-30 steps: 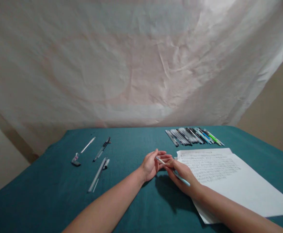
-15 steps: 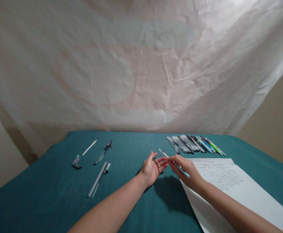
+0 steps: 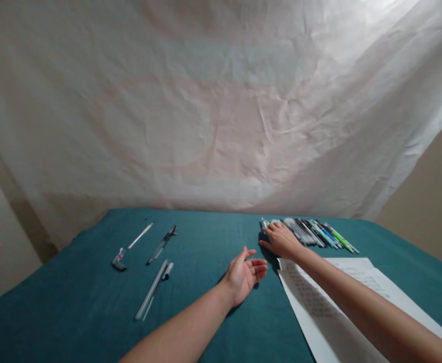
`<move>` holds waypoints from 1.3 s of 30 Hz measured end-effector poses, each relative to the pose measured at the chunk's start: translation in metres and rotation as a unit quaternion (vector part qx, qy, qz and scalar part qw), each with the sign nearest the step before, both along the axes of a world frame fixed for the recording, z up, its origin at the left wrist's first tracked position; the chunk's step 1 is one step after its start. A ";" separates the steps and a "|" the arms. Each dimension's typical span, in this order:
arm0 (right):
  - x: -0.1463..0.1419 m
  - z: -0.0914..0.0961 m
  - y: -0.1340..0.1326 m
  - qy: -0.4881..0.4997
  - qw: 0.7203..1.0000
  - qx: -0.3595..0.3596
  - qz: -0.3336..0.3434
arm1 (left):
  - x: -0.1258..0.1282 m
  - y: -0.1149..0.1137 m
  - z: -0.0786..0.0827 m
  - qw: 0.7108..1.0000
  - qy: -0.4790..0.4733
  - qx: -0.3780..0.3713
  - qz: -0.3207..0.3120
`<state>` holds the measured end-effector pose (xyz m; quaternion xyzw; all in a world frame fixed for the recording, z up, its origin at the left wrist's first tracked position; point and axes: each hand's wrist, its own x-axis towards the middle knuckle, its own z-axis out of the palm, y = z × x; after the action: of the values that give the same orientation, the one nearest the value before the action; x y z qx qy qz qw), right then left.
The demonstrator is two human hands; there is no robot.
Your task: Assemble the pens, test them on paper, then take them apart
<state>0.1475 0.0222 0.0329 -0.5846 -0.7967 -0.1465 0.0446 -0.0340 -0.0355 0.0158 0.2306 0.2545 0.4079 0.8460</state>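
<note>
Far across the surface point(image 3: 206, 242), the right hand point(image 3: 281, 241) covers the left end of the pen row point(image 3: 319, 233), pens slanting away rightward, fingers curled though I cannot tell their grip, while the left hand point(image 3: 243, 275) rests open, farther off.

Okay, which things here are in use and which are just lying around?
In use: right hand at the left end of the row of assorted pens; open left hand beside it; white handwritten paper sheet.
Lying about: thin white pen, black-and-clear pen, clear pen barrel, small dark clip piece.
</note>
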 end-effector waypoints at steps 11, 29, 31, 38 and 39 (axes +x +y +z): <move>0.006 -0.012 0.001 -0.001 0.999 -0.006 -0.040 | 0.001 0.001 -0.003 1.000 0.000 0.012 -0.013; -0.022 0.002 -0.089 0.192 0.965 0.060 0.169 | -0.028 -0.002 0.037 0.781 0.398 0.467 -0.117; -0.028 -0.003 -0.105 0.192 0.958 0.028 0.211 | -0.040 -0.003 0.047 0.752 0.416 0.501 -0.101; -0.032 -0.020 -0.119 0.212 0.939 -0.008 0.269 | -0.097 -0.024 0.044 0.761 0.443 0.475 -0.001; -0.032 -0.021 -0.119 0.215 0.940 -0.010 0.266 | -0.107 -0.028 0.042 0.753 0.457 0.473 0.006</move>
<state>0.1153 -0.0968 0.0119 -0.3694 -0.8959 0.0080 0.2467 -0.1408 -0.0639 0.0579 0.7588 0.3863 0.3272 0.4098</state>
